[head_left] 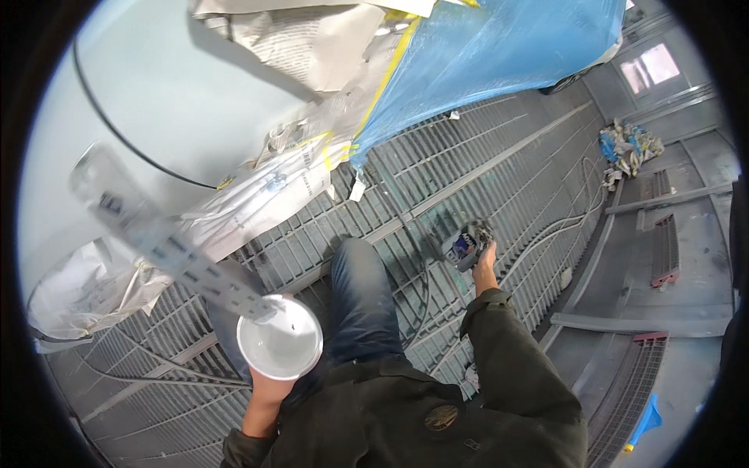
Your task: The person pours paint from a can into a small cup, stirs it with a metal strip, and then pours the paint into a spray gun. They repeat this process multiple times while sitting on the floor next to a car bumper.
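Observation:
In my left hand (270, 388), close to my body, is a white plastic cup (282, 348), held from below and behind. A long translucent mixing stick (173, 238) with dark markings stands tilted in it, its upper end leaning to the far left. What is inside the cup looks whitish. My right hand (485, 270) is stretched out to the right, its fingers closed around a grey, paint-smeared container (463, 245) with a dark purple and white label. Its exact kind is unclear, and my fingers partly hide its near end.
Pale bodywork (179, 86) rises at the left, masked with paper (300, 47), yellow tape and blue film (476, 62). Hoses (546, 232) cross the metal floor grating (437, 168). Crumpled masking waste (629, 148) lies at the far right, near red-ended grates (665, 249).

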Available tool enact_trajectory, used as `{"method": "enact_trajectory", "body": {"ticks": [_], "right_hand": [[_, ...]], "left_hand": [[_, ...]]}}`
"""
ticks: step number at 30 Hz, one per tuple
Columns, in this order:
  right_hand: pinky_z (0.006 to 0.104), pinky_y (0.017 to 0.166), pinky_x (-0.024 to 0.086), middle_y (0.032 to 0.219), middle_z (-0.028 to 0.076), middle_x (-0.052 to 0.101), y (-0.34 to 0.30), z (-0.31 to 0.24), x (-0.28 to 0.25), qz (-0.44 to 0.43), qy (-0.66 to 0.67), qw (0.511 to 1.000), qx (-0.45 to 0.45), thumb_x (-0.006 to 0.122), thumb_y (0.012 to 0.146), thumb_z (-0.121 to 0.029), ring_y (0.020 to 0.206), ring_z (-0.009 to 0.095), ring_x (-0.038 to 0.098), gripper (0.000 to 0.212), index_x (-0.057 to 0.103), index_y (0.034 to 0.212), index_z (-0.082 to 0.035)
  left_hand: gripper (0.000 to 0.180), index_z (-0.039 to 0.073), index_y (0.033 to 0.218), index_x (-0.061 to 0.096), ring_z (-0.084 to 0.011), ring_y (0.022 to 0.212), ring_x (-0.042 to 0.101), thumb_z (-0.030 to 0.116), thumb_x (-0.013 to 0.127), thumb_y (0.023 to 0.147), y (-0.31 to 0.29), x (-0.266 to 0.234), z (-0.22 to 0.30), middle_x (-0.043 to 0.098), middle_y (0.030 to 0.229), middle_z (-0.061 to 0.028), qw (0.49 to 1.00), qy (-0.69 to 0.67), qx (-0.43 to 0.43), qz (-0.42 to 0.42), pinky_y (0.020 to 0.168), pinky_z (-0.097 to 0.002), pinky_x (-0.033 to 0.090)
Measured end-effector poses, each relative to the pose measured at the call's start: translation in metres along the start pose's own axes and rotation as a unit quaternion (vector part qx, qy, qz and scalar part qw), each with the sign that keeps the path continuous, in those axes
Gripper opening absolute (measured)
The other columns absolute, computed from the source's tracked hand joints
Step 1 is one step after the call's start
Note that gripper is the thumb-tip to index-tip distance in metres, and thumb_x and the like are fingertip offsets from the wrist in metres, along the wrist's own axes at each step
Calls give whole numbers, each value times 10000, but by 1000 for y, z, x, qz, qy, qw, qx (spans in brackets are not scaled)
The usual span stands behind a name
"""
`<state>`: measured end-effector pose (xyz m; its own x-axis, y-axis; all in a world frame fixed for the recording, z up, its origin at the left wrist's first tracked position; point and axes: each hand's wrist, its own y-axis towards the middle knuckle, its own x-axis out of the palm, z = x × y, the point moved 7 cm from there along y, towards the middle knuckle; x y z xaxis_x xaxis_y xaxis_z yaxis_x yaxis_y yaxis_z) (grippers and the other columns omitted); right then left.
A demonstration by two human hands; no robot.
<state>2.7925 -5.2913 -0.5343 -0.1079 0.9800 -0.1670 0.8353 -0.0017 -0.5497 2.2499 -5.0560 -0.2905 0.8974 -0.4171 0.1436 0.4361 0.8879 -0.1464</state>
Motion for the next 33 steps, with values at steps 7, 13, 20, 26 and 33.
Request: {"method": "enact_trajectory", "body": {"ticks": [7,13,20,26,33], "right_hand": [[666,1062,371,1484,187,498,26,100,-25,73,-22,995,62,490,1053,-473,1360,379,469,508,539,1399,-105],[408,818,538,943,151,721,9,-36,-3,124,-169,900,-383,715,861,-149,857,275,690,259,669,1021,50],[218,675,499,1055,47,733,-339,-200,187,-529,-102,768,-346,666,944,-31,793,67,630,245,683,1188,-19],[330,578,494,922,112,715,-525,-192,231,-669,-364,476,-440,807,845,-132,678,207,654,336,690,1130,0],[402,628,527,768,172,686,-566,-198,224,-630,-357,413,-552,772,883,-161,678,337,676,179,736,912,11]], "left_hand": [[923,79,1399,475,-263,1277,529,218,968,632,13,-3,9,550,1372,-133,995,76,53,-27,1079,-426,433],[881,72,1389,492,-234,1256,544,173,961,650,24,13,4,552,1371,-126,996,50,37,-68,1051,-393,460],[909,23,1456,444,-204,1260,584,4,917,680,15,23,-24,589,1392,-107,988,-70,44,-128,1060,-386,484],[804,10,1405,457,-174,1221,592,115,903,745,6,33,-5,607,1328,-93,985,-80,30,-148,1049,-368,469],[830,24,1398,480,-192,1198,611,163,933,717,-8,14,-2,634,1283,-110,991,35,113,-57,1034,-360,477]]}}
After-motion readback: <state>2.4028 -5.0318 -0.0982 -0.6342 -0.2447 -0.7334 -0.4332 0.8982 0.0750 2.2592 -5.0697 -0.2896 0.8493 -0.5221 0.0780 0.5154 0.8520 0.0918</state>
